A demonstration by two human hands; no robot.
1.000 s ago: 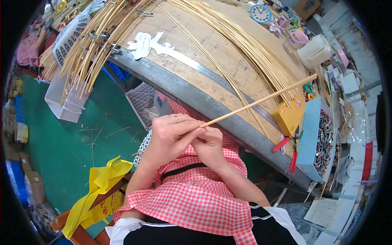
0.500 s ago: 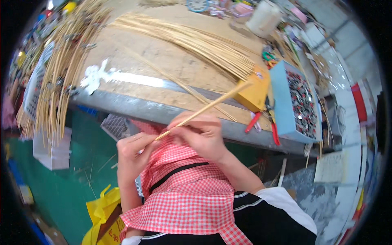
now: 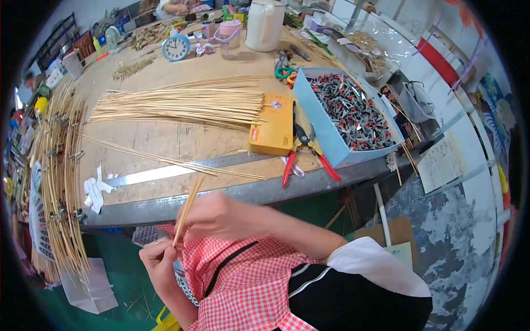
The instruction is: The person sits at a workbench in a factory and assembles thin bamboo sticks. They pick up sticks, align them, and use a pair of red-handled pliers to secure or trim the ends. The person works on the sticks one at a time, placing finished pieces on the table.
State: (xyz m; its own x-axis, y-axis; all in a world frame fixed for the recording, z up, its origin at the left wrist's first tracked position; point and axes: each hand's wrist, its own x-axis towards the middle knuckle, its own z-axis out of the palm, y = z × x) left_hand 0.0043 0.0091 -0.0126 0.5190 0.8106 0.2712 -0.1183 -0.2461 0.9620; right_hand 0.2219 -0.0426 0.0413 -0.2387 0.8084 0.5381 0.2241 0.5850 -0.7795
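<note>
Far left: long bent cane strips (image 3: 61, 182) hang over the desk's left end, held with small clips. A scrap of white paper (image 3: 93, 193) lies near the desk (image 3: 165, 140) edge beside them.

Left hand (image 3: 160, 259), low in view over a red checked apron (image 3: 243, 287): fingers pinched together on the lower end of a thin bamboo stick (image 3: 187, 209). A ring shows on one finger. The stick runs up and slightly right from this hand, its upper end in front of the desk's metal edge.

Right hand (image 3: 221, 218), just right of the stick: fingers curled closed around its middle, knuckles up. Both hands sit below the desk edge, close together, the stick between them.

On the desk above: a long steel ruler (image 3: 182, 170) along the front edge, a few loose sticks lying across it. Behind, a broad bundle of sticks (image 3: 182, 102) lies flat, tips to the right, touching a yellow box (image 3: 271, 132). Just right of the box, red-handled cutters (image 3: 306, 151) lie with handles over the desk edge.

Further right: a light blue tray (image 3: 309, 118) full of small red and black clips (image 3: 350, 113).

Back of desk: a small blue clock (image 3: 176, 47), a pink cup (image 3: 229, 34), a white jug (image 3: 265, 25).
</note>
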